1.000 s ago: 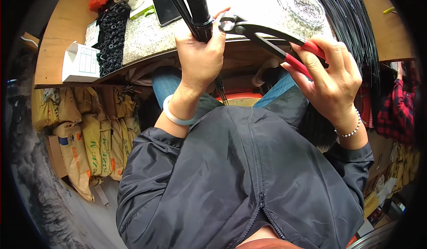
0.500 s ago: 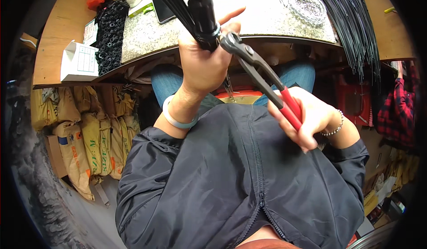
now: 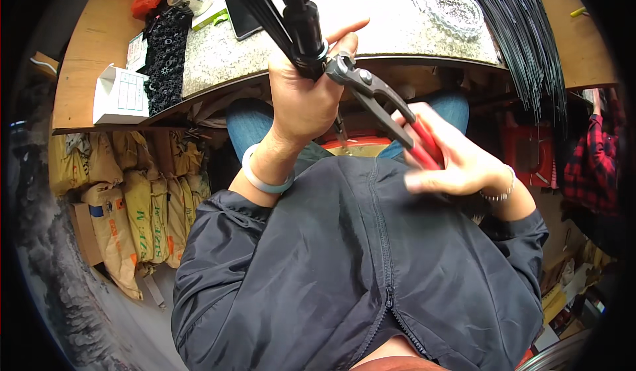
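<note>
My left hand (image 3: 301, 109) is closed around the lower end of what looks like a black umbrella frame (image 3: 303, 26), a hollow-ended shaft with thin rods bunched along its left side. Its index finger points out to the right. A pale metal ring or wire (image 3: 324, 48) circles the shaft's collar. My right hand (image 3: 456, 162) grips the red handles of a pair of end-cutting pincers (image 3: 381, 99), its thumb slightly blurred. The dark jaws rest at the collar, right beside my left fingers; what they bite on is hidden.
Along the bench edge (image 3: 218, 83) lie black small ring parts (image 3: 165, 59), a white box (image 3: 119, 96) and a phone (image 3: 242, 16). A glass dish (image 3: 454, 10) and long black rods (image 3: 520, 40) are on the right. Sacks (image 3: 132, 205) stand lower left; a person in a plaid sleeve (image 3: 593, 162) is far right.
My right hand has moved up toward the pincer jaws, and its grip on the handles has shifted. The shaft has tilted slightly, showing its hollow end. My left hand stays nearly in place.
</note>
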Motion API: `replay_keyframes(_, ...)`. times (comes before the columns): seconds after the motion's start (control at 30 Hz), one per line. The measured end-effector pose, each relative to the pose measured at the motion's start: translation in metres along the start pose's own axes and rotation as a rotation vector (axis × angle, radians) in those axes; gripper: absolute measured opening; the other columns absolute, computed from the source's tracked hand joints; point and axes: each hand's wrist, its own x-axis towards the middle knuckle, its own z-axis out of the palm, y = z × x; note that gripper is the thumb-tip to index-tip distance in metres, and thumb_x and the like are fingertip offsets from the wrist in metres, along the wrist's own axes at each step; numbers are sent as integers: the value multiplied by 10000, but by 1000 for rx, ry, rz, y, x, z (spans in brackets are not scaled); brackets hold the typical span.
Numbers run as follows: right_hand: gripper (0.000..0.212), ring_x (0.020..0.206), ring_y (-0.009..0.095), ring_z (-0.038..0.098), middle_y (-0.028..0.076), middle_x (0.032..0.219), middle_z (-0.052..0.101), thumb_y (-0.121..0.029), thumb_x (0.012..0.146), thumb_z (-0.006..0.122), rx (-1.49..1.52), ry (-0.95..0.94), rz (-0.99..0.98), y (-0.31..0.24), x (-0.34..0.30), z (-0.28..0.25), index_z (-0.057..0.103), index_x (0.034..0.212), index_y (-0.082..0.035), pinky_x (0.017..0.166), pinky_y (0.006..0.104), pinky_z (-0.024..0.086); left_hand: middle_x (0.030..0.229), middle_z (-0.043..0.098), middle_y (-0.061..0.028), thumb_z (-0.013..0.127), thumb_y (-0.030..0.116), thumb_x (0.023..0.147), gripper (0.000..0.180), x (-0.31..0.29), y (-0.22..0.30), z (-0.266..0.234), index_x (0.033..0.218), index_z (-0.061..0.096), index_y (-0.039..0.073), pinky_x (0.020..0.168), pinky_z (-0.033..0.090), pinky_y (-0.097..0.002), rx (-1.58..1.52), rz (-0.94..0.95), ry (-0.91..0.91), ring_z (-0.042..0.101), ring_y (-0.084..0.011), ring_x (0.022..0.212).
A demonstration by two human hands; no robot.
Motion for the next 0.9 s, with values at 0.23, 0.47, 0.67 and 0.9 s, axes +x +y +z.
replay_keyframes(0.23, 455, 467, 110, 520, 68, 690, 566, 39, 666, 663, 638, -283, 264, -14, -1, -2, 455, 1070, 14, 483, 209, 431, 575, 436, 81, 562, 81, 873, 250, 0, -5, 0, 1083, 592, -51, 400, 220, -162, 2, 24, -2, 323, 17, 450)
replay_keyframes(0.47, 586, 939, 145, 490, 90, 1099, 482, -32, 843, 493, -126, 221, -166, 5, 2, 2, 243, 1372, -7, 899, 297, 382, 505, 398, 90, 545, 78, 882, 235, 1, -5, 2, 1082, 598, -34, 361, 215, -170, 7, -94, 0, 305, 14, 389)
replay_keyframes(0.67, 483, 861, 137, 490, 76, 962, 517, -87, 914, 421, -113, 224, -201, 6, 6, -1, 276, 1368, -4, 855, 280, 406, 500, 398, 87, 538, 67, 882, 226, 1, -10, 1, 1067, 598, -47, 346, 219, -167, 18, -75, 17, 293, 19, 373)
replay_keyframes(0.9, 242, 613, 62, 439, 12, 721, 506, -224, 952, 421, 56, 194, 34, -1, 4, -4, 515, 1038, -19, 575, 210, 398, 525, 427, 73, 551, 42, 867, 223, 1, -21, 0, 1058, 594, -64, 353, 225, -163, -19, -67, 31, 312, 19, 394)
